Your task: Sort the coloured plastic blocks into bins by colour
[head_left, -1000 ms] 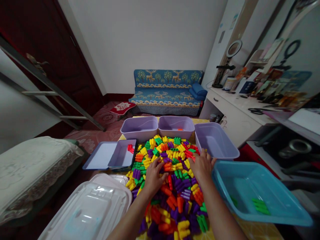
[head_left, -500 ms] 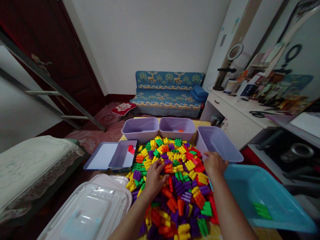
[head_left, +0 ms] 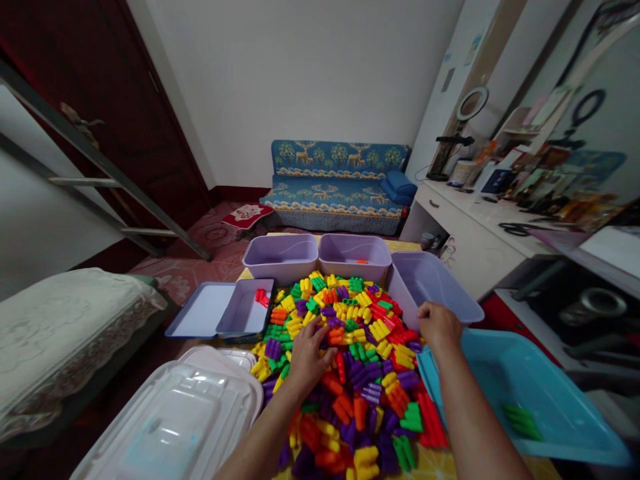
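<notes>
My left hand (head_left: 313, 353) rests on the near-left part of a big heap of plastic building blocks (head_left: 357, 353). Its fingers are spread over yellow, purple and orange pieces and hold none. The blocks are red, orange, yellow, green and purple, mostly ribbed. To the right, my right hand (head_left: 441, 327) is closed at the near rim of the right lilac bin (head_left: 404, 293), its fingers curled over the edge. The fingertips are partly hidden. Beneath that wrist stands a turquoise tub (head_left: 555, 380) with a green block (head_left: 521, 421) inside.
Two more lilac bins (head_left: 281, 270) (head_left: 355, 268) line the far side; the second holds an orange piece. A shallow box (head_left: 243, 313) with red blocks and its lid (head_left: 203, 310) lie left. Clear plastic lids (head_left: 175, 413) are stacked nearest me. A patterned sofa (head_left: 340, 190) stands beyond.
My right hand has moved slightly right and its spread fingers have curled in. The right lilac bin has shifted a little to the left. My left hand has stayed put.
</notes>
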Available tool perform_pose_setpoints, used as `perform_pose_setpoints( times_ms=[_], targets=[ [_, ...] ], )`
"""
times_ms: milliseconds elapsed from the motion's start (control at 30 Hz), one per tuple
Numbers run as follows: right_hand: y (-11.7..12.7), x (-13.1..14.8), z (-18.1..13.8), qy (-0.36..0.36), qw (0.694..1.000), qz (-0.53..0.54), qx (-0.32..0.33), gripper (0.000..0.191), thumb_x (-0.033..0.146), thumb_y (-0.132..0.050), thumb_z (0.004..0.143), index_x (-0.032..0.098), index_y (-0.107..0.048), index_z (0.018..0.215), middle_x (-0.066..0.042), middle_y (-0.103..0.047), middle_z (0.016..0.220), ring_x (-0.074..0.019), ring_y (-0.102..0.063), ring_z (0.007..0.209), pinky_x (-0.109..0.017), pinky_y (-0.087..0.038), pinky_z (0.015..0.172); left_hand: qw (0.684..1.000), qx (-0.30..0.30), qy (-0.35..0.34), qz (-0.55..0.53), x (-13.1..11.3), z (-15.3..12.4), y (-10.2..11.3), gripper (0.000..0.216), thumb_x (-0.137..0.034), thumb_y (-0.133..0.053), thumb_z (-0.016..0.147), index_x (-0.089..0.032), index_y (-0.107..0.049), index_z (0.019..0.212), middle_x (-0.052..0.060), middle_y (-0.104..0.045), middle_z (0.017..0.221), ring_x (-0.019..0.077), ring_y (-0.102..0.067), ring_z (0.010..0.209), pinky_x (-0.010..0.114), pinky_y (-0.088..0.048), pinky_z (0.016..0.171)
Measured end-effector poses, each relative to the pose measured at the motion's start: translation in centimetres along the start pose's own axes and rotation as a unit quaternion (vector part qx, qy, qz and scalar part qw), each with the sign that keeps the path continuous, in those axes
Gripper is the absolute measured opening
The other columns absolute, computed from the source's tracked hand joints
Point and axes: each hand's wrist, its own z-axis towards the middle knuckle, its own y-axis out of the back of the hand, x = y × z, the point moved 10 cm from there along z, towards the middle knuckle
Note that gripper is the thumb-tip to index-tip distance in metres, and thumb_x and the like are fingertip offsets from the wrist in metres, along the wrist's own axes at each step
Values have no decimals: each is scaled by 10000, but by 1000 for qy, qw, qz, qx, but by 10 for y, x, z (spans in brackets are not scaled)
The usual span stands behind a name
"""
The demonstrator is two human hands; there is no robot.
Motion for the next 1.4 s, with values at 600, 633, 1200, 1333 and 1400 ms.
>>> perform_pose_setpoints(
  times_ms=[600, 633, 1200, 1333, 1400],
  targets=[
    [-47, 108, -62, 189, 978, 87, 15, 427, 77, -509, 831, 154, -618, 1236, -90, -629, 1239, -211, -555, 1150, -272, -376, 986, 1000, -6, -4, 0, -3, -1, 2, 491, -273, -697, 775, -270, -629, 1261, 80, -501, 1434, 282, -491, 1294, 458, -409, 1076],
    [-56, 112, -64, 194, 978, 71, 28, 474, 72, -519, 826, 146, -585, 1290, -99, -620, 1262, -225, -539, 1179, -289, -369, 1006, 1000, -6, -6, 0, -3, -1, 3, 489, -279, -694, 778, -266, -628, 1263, 83, -500, 1437, 285, -490, 1295, 463, -410, 1075],
    [-50, 42, -14, -81, 756, 649, -40, 170, 208, -574, 760, 175, -649, 909, -22, -698, 810, -169, -657, 777, -316, -545, 809, 1000, -4, -8, -4, -2, -1, 2, 509, -288, -685, 781, -284, -614, 1286, 78, -495, 1440, 287, -476, 1306, 462, -398, 1077],
    [-49, 6, 4, -197, 586, 782, -80, 129, 171, -633, 731, 205, -513, 765, 64, -569, 663, -83, -612, 646, -254, -569, 764, 1000, -2, -9, -5, -4, -1, 2, 527, -269, -685, 778, -277, -606, 1299, 86, -495, 1438, 290, -462, 1320, 465, -399, 1079],
    [-46, -2, 10, -213, 576, 786, -76, 137, 146, -611, 759, 208, -489, 759, 57, -561, 692, -69, -608, 653, -232, -571, 755, 1000, -4, -10, -7, -5, -1, 3, 524, -261, -689, 772, -281, -611, 1291, 84, -499, 1435, 291, -466, 1317, 470, -406, 1076]
  ],
)
